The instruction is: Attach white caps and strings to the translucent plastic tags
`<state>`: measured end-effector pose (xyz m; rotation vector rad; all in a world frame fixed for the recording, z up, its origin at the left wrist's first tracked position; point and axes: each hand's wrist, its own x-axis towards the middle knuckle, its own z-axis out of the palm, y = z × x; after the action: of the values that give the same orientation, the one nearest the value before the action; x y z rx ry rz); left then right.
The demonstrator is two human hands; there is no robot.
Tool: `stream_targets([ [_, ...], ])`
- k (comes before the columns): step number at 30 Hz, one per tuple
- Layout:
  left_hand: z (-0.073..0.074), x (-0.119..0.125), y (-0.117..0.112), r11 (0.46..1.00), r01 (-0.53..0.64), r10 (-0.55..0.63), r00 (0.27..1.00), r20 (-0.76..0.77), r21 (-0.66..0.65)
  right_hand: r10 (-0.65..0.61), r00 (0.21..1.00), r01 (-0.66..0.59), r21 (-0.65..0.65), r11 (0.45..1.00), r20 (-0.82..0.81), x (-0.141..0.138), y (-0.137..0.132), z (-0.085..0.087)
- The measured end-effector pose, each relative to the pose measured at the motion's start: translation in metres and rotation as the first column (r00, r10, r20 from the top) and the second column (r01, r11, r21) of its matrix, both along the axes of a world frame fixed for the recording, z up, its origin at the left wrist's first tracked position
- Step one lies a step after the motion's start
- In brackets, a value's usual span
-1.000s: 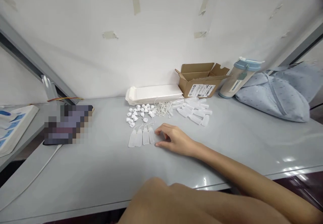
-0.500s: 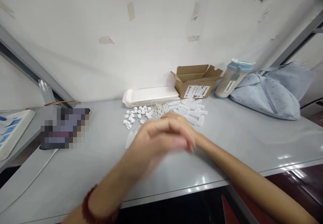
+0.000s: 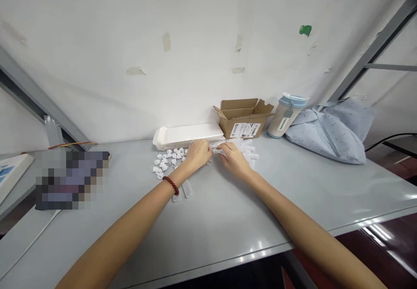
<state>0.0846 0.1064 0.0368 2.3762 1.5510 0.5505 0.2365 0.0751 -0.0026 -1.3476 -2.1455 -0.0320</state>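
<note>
Left hand (image 3: 198, 153) and right hand (image 3: 235, 160) curl close, their hold unclear; caps (image 3: 163, 166) lie left, sleeves (image 3: 254, 155) right, probably for easy reach

Fairly bright, even light washes the wall (image 3: 195, 15); glare dots the front edge of the bench (image 3: 218, 224) and its right end. A faint shadow slants above the back left corner. Coarse pixels mask the phone (image 3: 73, 182) near the left edge.

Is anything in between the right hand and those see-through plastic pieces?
Nothing that I can see: the see-through plastic pieces lie close beside the right hand, and the cardboard box is behind them.
</note>
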Motion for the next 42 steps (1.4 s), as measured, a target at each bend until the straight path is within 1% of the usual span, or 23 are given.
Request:
stream_targets([
  [2, 0.003, -0.006, 0.002, 0.999, -0.034, 0.033, 0.996, 0.078, 0.015, 0.032, 0.998, -0.033, 0.0, 0.999, 0.061, -0.006, -0.003, 0.001],
  [4, 0.007, -0.018, 0.002, 0.997, -0.073, 0.066, 0.984, 0.165, 0.035, 0.053, 0.99, -0.053, -0.007, 0.999, 0.129, -0.011, -0.005, 0.001],
  [6, 0.01, -0.032, -0.001, 0.993, -0.108, 0.091, 0.956, 0.278, 0.046, 0.04, 0.979, -0.039, -0.007, 0.999, 0.198, -0.016, -0.006, 0.0],
  [7, 0.01, -0.04, -0.004, 0.992, -0.12, 0.099, 0.929, 0.357, 0.038, 0.026, 0.972, -0.026, -0.002, 1.0, 0.234, -0.018, -0.007, 0.0],
  [9, 0.009, -0.056, -0.014, 0.991, -0.123, 0.129, 0.775, 0.619, -0.053, -0.003, 0.953, -0.001, 0.014, 1.0, 0.303, -0.022, -0.007, -0.002],
  [11, 0.005, -0.07, -0.025, 0.979, -0.106, 0.202, 0.638, 0.743, -0.175, -0.02, 0.934, 0.013, 0.021, 1.0, 0.357, -0.025, -0.008, -0.002],
  [13, 0.002, -0.08, -0.036, 0.964, -0.092, 0.259, 0.534, 0.805, -0.249, -0.032, 0.92, 0.028, 0.014, 1.0, 0.391, -0.027, -0.009, -0.002],
  [14, 0.001, -0.084, -0.041, 0.959, -0.085, 0.277, 0.492, 0.825, -0.271, -0.041, 0.917, 0.041, 0.009, 0.999, 0.397, -0.027, -0.01, -0.002],
  [16, 0.002, -0.087, -0.047, 0.954, -0.075, 0.292, 0.433, 0.853, -0.289, -0.058, 0.915, 0.065, -0.003, 0.998, 0.398, -0.027, -0.011, -0.001],
  [19, 0.005, -0.087, -0.053, 0.964, -0.066, 0.262, 0.399, 0.879, -0.257, -0.066, 0.916, 0.078, -0.014, 0.997, 0.395, -0.028, -0.013, -0.001],
  [22, 0.007, -0.083, -0.057, 0.974, -0.065, 0.223, 0.405, 0.887, -0.215, -0.047, 0.914, 0.064, -0.028, 0.998, 0.402, -0.028, -0.013, -0.001],
  [26, 0.005, -0.081, -0.061, 0.971, -0.078, 0.237, 0.408, 0.882, -0.225, -0.025, 0.925, 0.049, -0.055, 0.997, 0.378, -0.028, -0.013, -0.003],
  [30, 0.004, -0.079, -0.067, 0.963, -0.094, 0.268, 0.475, 0.838, -0.254, -0.041, 0.96, 0.06, -0.061, 0.996, 0.275, -0.03, -0.011, -0.004],
  [34, 0.006, -0.076, -0.073, 0.972, -0.091, 0.23, 0.552, 0.802, -0.217, -0.088, 0.993, 0.092, -0.05, 0.994, 0.075, -0.027, -0.01, -0.002],
  [37, 0.007, -0.076, -0.075, 0.975, -0.082, 0.209, 0.65, 0.731, -0.206, -0.101, 0.986, 0.099, -0.018, 0.995, -0.131, -0.022, -0.014, 0.007],
  [39, 0.007, -0.076, -0.076, 0.981, -0.068, 0.176, 0.719, 0.672, -0.184, -0.083, 0.951, 0.079, -0.026, 0.997, -0.299, -0.02, -0.019, 0.015],
  [41, 0.007, -0.077, -0.076, 0.988, -0.052, 0.13, 0.779, 0.613, -0.143, -0.091, 0.887, 0.06, -0.081, 0.995, -0.453, -0.019, -0.026, 0.023],
  [42, 0.006, -0.077, -0.076, 0.992, -0.047, 0.11, 0.804, 0.585, -0.121, -0.104, 0.859, 0.055, -0.112, 0.992, -0.501, -0.02, -0.028, 0.026],
])
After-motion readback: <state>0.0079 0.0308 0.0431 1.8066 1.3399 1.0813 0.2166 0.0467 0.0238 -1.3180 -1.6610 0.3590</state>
